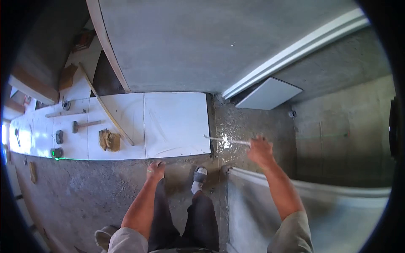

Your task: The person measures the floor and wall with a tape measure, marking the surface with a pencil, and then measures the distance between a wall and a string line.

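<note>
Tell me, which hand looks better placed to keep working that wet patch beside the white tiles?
Probably the right hand: it already holds a thin rod that reaches over the wet patch beside the tile. The left hand rests low by the knee, away from it.

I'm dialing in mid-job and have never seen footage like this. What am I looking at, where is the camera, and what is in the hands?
One picture, from a camera on a person's head, looking down with a fisheye lens. Both bare arms are the person's own; their legs and a sandalled foot show below. The right hand holds a thin pale rod-like tool over the wet, rough floor. The left hand reaches down to the edge of the laid white tiles; I cannot tell if it grips anything. On the tiles lie a mallet, a long wooden strip and a brown lump. A spare tile leans by the wall.
</note>
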{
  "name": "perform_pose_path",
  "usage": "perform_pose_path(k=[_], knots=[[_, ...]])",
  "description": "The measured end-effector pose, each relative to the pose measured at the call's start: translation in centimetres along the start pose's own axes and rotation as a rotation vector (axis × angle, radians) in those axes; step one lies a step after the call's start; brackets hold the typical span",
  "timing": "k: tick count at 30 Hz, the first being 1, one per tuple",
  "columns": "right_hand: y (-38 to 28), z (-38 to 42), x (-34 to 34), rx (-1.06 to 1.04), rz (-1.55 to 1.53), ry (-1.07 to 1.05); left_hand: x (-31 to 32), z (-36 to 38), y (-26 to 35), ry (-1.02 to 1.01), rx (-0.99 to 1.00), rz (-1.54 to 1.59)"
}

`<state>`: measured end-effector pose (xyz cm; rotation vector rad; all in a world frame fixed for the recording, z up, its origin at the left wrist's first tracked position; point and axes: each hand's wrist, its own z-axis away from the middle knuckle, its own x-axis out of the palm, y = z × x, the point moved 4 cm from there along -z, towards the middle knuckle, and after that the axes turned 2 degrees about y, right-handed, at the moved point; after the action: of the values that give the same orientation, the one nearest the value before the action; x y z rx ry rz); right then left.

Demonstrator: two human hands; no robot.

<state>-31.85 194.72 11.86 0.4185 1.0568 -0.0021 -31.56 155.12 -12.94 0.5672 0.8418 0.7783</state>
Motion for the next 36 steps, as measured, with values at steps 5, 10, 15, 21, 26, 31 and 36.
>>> perform_pose_path(k=[5,10,15,21,26,31,36], knots=[[-3.7,-15.6,2.8,-0.159,0.249,0.275,8.2,-5.7,-5.8,0.173,-0.074,-0.069],[-9.7,-27.0,3.5,-0.15,0.564,0.364,18.7,-15.5,-9.2,0.203,0.078,0.271],[-14.4,-34.7,4.6,-0.157,0.755,0.461,27.2,-18.5,-8.5,0.039,0.168,0.572],[-17.5,-38.3,7.1,-0.151,0.888,0.416,32.0,-17.7,-11.7,-0.327,0.001,0.517],[-18.4,-39.2,7.6,-0.133,0.848,0.401,31.6,-16.9,-13.4,-0.434,-0.02,0.394],[-18.4,-40.1,7.6,-0.112,0.867,0.414,30.3,-15.9,-9.7,-0.553,-0.017,0.32],[-19.2,-39.3,8.0,-0.147,0.829,0.412,30.2,-16.0,-10.0,-0.568,0.005,0.251]])
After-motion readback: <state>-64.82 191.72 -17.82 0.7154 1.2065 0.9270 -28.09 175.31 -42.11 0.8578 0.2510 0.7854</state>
